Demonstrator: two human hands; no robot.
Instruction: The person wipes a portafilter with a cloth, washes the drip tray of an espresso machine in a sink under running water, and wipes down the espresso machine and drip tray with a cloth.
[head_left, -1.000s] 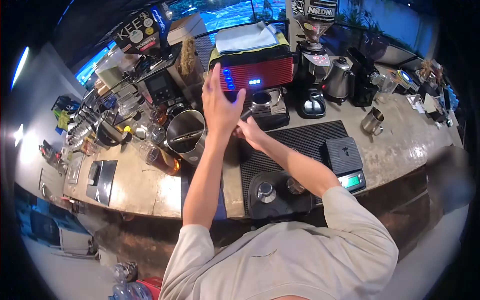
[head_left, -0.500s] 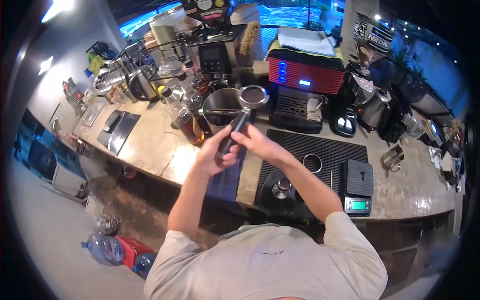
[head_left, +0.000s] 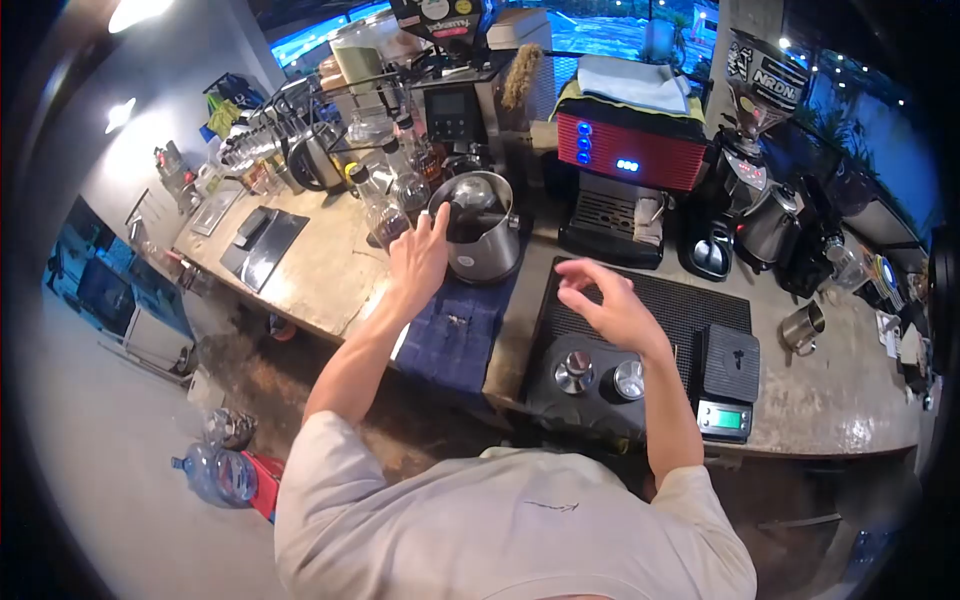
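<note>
My left hand (head_left: 418, 262) grips the dark handle of a portafilter, its index finger stretched along it. The portafilter's metal head (head_left: 475, 190) is turned over inside a steel knock box (head_left: 483, 252), whose inside is partly hidden. The knock box stands near a dark blue cloth (head_left: 452, 335). My right hand (head_left: 612, 308) hovers above a black bar mat (head_left: 680, 295), holding nothing, fingers loosely bent and apart from the thumb. Below it stand a metal tamper (head_left: 573, 371) and a round metal tool (head_left: 629, 379), partly behind my wrist.
A red espresso machine (head_left: 630, 150) stands at the back, with a grinder (head_left: 752, 130) and a kettle (head_left: 768, 225) to its right. Glass bottles (head_left: 380, 212) crowd the knock box's left side. A scale (head_left: 725, 418) and a steel pitcher (head_left: 802, 328) are at the right.
The portafilter has gone from upright in both hands to upside down in the knock box. My right hand has let go and moved right. The view has shifted slightly.
</note>
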